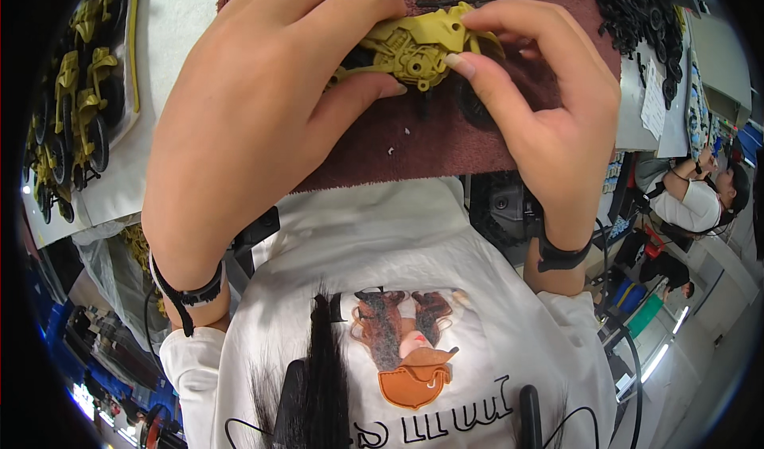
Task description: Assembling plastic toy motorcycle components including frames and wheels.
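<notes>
Between my two hands is a yellow toy motorcycle with black wheels, held over a dark red towel. My left hand grips its left end, thumb below and fingers curled over the top. With thumb and index finger, my right hand pinches the right end of the yellow body. A black wheel shows partly under the right thumb. A thin black bar lies just behind the toy. My fingers hide both ends of the toy.
Several yellow toy motorcycles stand in a tray at the left. A heap of black parts lies at the far right, near a paper slip. White crumbs dot the towel. Another person sits at the right.
</notes>
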A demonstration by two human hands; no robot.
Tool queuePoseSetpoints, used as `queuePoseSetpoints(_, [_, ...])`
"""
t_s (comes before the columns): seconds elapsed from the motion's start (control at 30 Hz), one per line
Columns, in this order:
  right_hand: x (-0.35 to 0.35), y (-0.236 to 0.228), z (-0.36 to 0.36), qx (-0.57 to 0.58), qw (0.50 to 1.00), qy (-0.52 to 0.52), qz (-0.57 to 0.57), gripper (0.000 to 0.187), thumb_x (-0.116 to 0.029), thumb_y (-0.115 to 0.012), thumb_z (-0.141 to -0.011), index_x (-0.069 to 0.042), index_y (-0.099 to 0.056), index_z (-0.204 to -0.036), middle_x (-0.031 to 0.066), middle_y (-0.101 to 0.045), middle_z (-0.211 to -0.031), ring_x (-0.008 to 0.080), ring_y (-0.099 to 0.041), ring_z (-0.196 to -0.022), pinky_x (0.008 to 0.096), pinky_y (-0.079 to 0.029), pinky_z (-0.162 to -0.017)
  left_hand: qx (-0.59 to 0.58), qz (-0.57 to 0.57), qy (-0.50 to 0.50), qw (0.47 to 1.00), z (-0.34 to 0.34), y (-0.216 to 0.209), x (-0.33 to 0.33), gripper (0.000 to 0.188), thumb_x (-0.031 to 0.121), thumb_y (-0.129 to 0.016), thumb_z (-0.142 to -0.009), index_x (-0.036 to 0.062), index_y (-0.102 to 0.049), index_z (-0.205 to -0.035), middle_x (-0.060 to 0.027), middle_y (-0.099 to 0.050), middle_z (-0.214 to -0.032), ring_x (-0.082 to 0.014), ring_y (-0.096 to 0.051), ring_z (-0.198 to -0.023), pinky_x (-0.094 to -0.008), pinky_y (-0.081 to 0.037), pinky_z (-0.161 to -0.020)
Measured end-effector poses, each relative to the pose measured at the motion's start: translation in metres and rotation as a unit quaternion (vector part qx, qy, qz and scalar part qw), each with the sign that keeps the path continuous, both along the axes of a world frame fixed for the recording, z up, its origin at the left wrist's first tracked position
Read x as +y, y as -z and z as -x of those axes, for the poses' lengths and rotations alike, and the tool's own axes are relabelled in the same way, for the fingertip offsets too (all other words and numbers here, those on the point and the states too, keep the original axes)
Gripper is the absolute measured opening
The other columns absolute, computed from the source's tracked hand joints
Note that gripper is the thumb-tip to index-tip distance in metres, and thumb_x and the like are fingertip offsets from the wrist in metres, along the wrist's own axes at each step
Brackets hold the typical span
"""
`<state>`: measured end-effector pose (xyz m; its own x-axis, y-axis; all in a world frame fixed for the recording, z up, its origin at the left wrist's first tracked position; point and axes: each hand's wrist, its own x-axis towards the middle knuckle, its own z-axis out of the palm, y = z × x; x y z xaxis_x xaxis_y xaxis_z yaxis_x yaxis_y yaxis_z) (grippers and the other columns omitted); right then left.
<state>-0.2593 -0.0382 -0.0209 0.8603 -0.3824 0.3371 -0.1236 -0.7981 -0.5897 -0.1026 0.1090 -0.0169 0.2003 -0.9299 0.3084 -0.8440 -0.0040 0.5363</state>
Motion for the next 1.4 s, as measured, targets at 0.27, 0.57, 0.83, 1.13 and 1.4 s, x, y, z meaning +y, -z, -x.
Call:
queuePoseSetpoints(0.27, [0.006, -0.004, 0.000, -0.018, 0.999, 0.003, 0.037, 0.025, 0.003, -0.073, -0.075, 0.001, -0.068, -0.099, 0.0086, -0.068, -0.096, 0.0152, -0.063, -0.086, 0.0258, -0.049, -0.078, 0.063, 0.122, -0.059, 0.989, 0.018, 0.024, 0.005, 0.040, 0.003, -0.075, -0.070, 0.0034, -0.064, -0.108, -0.0097, -0.059, -0.106, -0.0284, -0.059, -0.096, -0.0345, -0.049, -0.082])
queuePoseSetpoints(0.57, [0.019, 0.010, 0.002, -0.009, 0.998, 0.066, -0.009, 0.019, 0.005, -0.072, -0.077, 0.003, -0.067, -0.095, 0.0105, -0.067, -0.100, 0.0142, -0.062, -0.090, 0.0250, -0.049, -0.081, 0.026, 0.007, -0.029, 0.999, 0.010, 0.007, 0.003, 0.039, 0.005, -0.074, -0.070, 0.0048, -0.064, -0.108, -0.0098, -0.059, -0.108, -0.0305, -0.058, -0.098, -0.0368, -0.047, -0.084])
queuePoseSetpoints(0.83, [0.037, 0.023, -0.002, -0.241, 0.929, 0.034, -0.277, 0.048, 0.008, -0.072, -0.077, 0.000, -0.049, -0.118, 0.0146, -0.061, -0.111, 0.0166, -0.061, -0.095, 0.0264, -0.049, -0.089, 0.054, -0.028, -0.090, 0.994, 0.014, 0.007, 0.020, 0.039, 0.010, -0.077, -0.073, 0.0012, -0.062, -0.108, -0.0113, -0.062, -0.102, -0.0253, -0.060, -0.095, -0.0306, -0.046, -0.083])
queuePoseSetpoints(1.13, [0.028, -0.008, 0.013, -0.085, 0.898, -0.020, -0.430, 0.054, -0.018, -0.078, -0.080, 0.010, -0.054, -0.119, 0.0213, -0.064, -0.111, 0.0250, -0.064, -0.104, 0.0337, -0.050, -0.094, 0.510, 0.081, -0.096, 0.851, 0.029, 0.000, 0.024, 0.043, 0.011, -0.076, -0.080, -0.0085, -0.057, -0.112, -0.0158, -0.064, -0.104, -0.0217, -0.063, -0.100, -0.0302, -0.049, -0.090])
queuePoseSetpoints(1.4, [0.036, -0.018, 0.024, -0.070, 0.958, -0.047, -0.276, 0.052, -0.022, -0.079, -0.077, 0.007, -0.055, -0.112, 0.0177, -0.061, -0.107, 0.0215, -0.065, -0.097, 0.0279, -0.053, -0.086, 0.508, 0.126, -0.089, 0.847, 0.039, 0.003, 0.029, 0.051, 0.031, -0.078, -0.081, -0.0078, -0.056, -0.107, -0.0140, -0.061, -0.096, -0.0239, -0.066, -0.091, -0.0317, -0.054, -0.082])
